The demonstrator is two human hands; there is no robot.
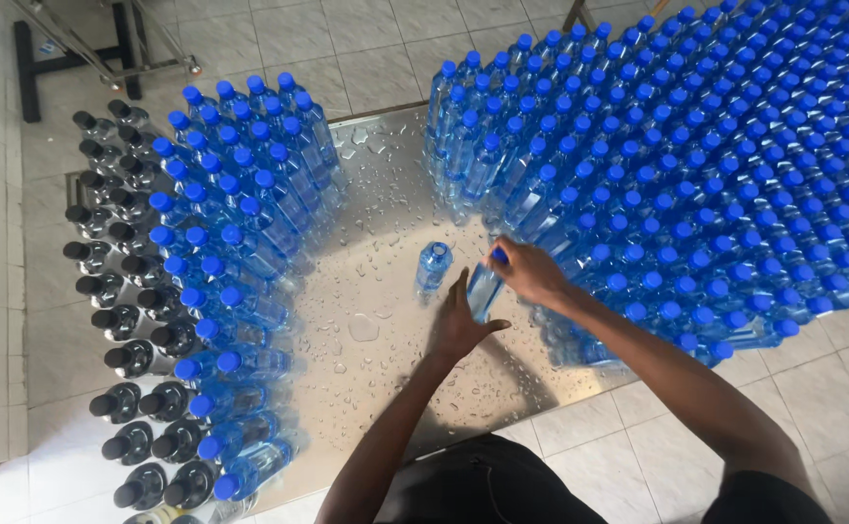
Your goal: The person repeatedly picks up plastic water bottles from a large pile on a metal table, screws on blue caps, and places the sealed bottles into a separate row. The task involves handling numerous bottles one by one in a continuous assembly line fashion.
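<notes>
Head view looking straight down: both hands meet on one blue-capped bottle (485, 287), standing upright at the near edge of the big block of bottles on the right (696, 165). Right hand (531, 274) comes in from the right, fingers curled over the cap and neck. Left hand (461, 325) comes up from the near side, fingers extended and fairly flat against the bottle's left flank, thumb splayed right. Just left of them, a lone bottle (433, 267) stands apart, upright too, and the left hand is the nearer one to it. Underneath, a wet steel table (376, 388), beaded with droplets. Left side: another blue-capped cluster (240, 272), then black-capped bottles (123, 320). Tiled floor (813, 388) around.
</notes>
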